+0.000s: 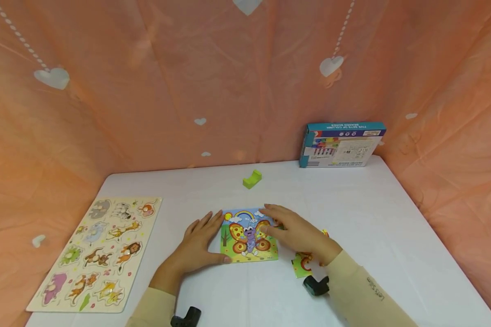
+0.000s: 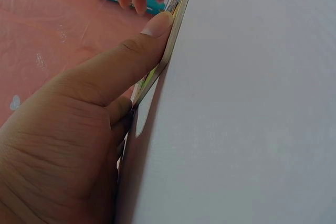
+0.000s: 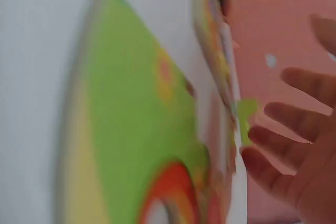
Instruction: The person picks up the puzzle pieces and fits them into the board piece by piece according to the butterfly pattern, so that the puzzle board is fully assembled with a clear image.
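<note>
A square butterfly puzzle (image 1: 251, 259) lies flat on the white table, showing a purple butterfly under a rainbow. My left hand (image 1: 196, 249) rests along its left side, fingers extended toward the upper corner. The left thumb (image 2: 152, 27) lies against the near edge of the board in the left wrist view. Over the right part of the picture is my right hand (image 1: 296, 229), its fingers spread and partly covering that side. Loose puzzle pieces (image 1: 301, 265), green with orange and red curves, lie under and beside the right wrist; one piece (image 3: 126, 114) looms large and blurred in the right wrist view.
At the left lies a wooden animal peg board (image 1: 96, 254). A small green block (image 1: 252, 179) sits beyond the puzzle. Toward the back right stands a teal-edged box (image 1: 341, 145) near the orange curtain (image 1: 237, 91) that encloses the table.
</note>
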Available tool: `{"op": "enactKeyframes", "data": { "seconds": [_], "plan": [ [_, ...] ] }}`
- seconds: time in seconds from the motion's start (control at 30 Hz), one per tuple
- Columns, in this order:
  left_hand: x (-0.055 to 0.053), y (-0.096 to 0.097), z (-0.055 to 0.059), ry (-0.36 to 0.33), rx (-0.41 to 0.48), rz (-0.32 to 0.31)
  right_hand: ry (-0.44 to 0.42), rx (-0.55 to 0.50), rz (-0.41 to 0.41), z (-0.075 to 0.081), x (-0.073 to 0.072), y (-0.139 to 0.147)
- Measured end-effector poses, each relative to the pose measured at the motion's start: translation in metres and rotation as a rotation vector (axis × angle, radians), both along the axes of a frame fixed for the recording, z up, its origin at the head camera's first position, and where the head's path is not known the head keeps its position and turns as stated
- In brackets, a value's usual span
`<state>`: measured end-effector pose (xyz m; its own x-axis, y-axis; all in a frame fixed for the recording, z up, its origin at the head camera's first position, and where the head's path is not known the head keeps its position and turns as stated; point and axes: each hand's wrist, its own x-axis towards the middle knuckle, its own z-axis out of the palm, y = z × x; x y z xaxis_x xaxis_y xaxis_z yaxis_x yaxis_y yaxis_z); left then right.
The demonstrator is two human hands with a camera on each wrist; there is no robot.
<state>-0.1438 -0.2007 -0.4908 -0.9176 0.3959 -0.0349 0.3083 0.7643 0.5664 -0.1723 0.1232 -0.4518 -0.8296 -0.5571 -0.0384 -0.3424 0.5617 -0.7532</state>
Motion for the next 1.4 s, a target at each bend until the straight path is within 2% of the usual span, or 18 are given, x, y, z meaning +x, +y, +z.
{"op": "enactKeyframes", "data": {
  "seconds": [0.1, 0.2, 0.3, 0.4, 0.63, 0.9, 1.2, 1.27, 1.4],
  "plan": [
    [0.000, 0.000, 0.000, -0.001, -0.002, 0.002, -0.067, -0.181, -0.089, 0.001, 0.000, 0.016],
    [0.000, 0.000, 0.000, -0.003, 0.002, -0.002, -0.119, -0.335, -0.141, 0.001, 0.001, 0.033],
    [0.000, 0.000, 0.000, -0.001, 0.003, -0.005, -0.142, -0.431, -0.164, -0.001, 0.000, 0.047],
    [0.000, 0.000, 0.000, 0.003, 0.002, -0.005, -0.156, -0.480, -0.186, -0.002, -0.001, 0.058],
    [0.000, -0.001, -0.002, 0.003, -0.007, -0.008, -0.173, -0.492, -0.221, -0.013, -0.005, 0.070],
    [-0.001, 0.000, -0.001, -0.004, -0.008, 0.000, -0.206, -0.523, -0.188, -0.029, -0.009, 0.085],
    [-0.002, 0.002, 0.002, -0.020, 0.002, -0.005, -0.132, -0.551, -0.165, -0.031, -0.002, 0.112],
    [-0.002, 0.001, 0.002, -0.020, 0.000, -0.002, -0.118, -0.526, -0.174, -0.033, 0.001, 0.118],
    [-0.001, 0.001, 0.001, -0.018, -0.005, 0.001, -0.147, -0.438, -0.207, -0.035, 0.008, 0.129]
  ]
}}
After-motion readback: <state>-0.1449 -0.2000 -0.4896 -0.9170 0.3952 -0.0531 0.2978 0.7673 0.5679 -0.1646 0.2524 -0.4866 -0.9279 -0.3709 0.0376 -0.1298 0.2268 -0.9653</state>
